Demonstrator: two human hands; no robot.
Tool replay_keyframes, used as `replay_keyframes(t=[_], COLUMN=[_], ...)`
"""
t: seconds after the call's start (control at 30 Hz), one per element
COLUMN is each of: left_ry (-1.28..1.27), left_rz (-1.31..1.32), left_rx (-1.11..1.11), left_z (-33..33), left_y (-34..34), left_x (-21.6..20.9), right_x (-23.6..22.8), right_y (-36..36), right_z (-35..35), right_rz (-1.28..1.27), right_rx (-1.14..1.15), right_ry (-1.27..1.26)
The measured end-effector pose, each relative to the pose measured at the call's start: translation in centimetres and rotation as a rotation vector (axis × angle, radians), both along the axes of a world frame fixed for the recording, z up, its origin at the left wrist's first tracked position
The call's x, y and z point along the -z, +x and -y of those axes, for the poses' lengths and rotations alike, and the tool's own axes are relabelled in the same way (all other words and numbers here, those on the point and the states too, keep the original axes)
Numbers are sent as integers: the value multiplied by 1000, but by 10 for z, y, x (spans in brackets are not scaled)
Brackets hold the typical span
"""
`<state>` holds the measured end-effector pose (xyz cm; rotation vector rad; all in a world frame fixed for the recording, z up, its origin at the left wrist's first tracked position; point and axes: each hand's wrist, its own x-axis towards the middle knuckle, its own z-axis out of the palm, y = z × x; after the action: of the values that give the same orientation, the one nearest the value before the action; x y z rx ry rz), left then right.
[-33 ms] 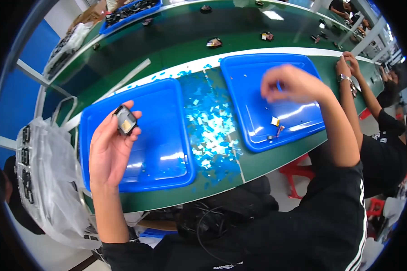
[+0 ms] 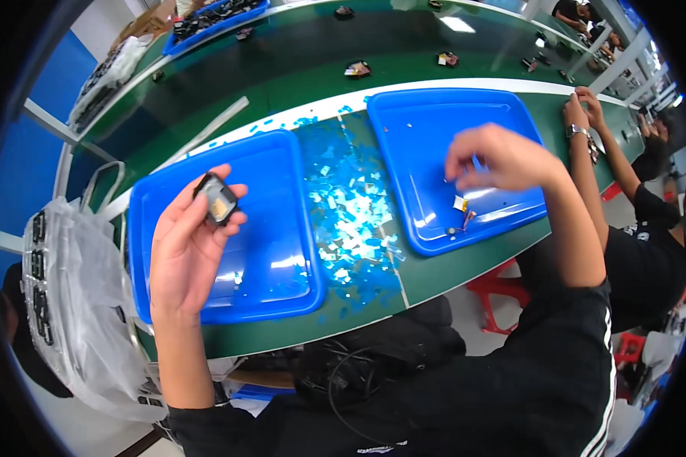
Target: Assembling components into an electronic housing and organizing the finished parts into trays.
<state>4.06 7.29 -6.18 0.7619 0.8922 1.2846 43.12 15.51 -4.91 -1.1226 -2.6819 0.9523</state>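
Note:
My left hand [image 2: 187, 255] holds a small black device casing [image 2: 216, 200] above the left blue tray [image 2: 141, 259]. The casing's inner side faces up, grey with a yellowish patch. Over the right blue tray [image 2: 427, 245] hovers my right hand [image 2: 503, 160], its fingers bent and smeared by motion. Whether anything is between those fingers cannot be made out. Below that hand, in the right tray, lie a small silver-white and yellow piece [image 2: 460, 203], a reddish wired bit [image 2: 469, 218] and a small round grey part [image 2: 451, 230].
Shiny blue film scraps [image 2: 354, 221] litter the green table between the trays. Beyond a white rail, a green belt carries small opened devices [image 2: 357, 69]. Clear plastic trays in a bag [image 2: 76, 305] stand at left. A co-worker's hands [image 2: 579, 110] are at the right.
The view has shifted a little. My right hand sits slightly lower and farther right over the tray. My left hand still holds the casing, nearly in the same place.

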Motion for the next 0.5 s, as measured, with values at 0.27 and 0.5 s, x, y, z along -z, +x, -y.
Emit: replay_keyframes(t=[0.27,0.5], left_ry=[33,215], left_rz=[-165,-544], left_rx=[256,362], left_z=[-6,14], left_y=[62,105], left_x=[12,40], right_x=[32,34], right_y=[18,-39], right_z=[58,94], right_rz=[-11,-749], right_rx=[15,550], right_ry=[249,-172])
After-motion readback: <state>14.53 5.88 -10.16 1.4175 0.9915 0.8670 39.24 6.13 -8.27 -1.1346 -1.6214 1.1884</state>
